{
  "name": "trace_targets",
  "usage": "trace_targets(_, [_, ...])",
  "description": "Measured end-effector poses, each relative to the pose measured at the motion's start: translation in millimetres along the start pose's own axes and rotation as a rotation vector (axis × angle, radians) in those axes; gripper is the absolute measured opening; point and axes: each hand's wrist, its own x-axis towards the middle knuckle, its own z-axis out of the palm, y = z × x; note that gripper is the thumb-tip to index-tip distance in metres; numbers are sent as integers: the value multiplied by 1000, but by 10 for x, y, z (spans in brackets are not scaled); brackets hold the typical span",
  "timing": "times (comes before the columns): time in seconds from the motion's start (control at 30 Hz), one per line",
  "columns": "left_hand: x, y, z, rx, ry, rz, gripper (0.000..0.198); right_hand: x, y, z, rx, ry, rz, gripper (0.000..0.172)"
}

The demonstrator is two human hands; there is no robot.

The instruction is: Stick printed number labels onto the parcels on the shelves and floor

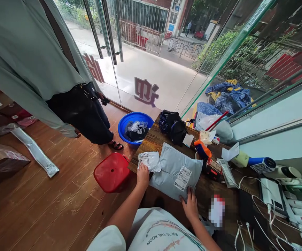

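On the dark wooden table lies a large grey mailer bag (170, 164) with a printed white label (183, 178). Beside its left edge is a small white mailer (150, 161), also labelled, near the table's left corner. My left hand (142, 175) has its fingers on the small mailer's near edge, the thumb not clearly visible. At the large bag's near edge, below the label, my right hand (190, 202) grips with the fingers on top. An orange and black handheld scanner (203, 149) lies just right of the large bag.
A red stool (112, 172) and a blue tub (122, 127) holding packages stand left of the table. Folded umbrellas (173, 126) lie at its far end, cables and devices at right. A person (74, 108) stands by the glass door; boxes (4, 153) sit on the floor.
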Motion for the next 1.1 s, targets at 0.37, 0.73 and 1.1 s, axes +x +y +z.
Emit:
trace_targets(0.37, [-29, -39, 26, -48, -39, 117, 65, 8, 16, 22, -28, -11, 2, 75])
trace_targets(0.73, [-89, -29, -138, -331, -10, 125, 52, 51, 3, -100, 85, -10, 54, 72])
trace_targets(1.1, [388, 292, -201, -920, 43, -519, 62, 231, 168, -145, 277, 365, 368, 114])
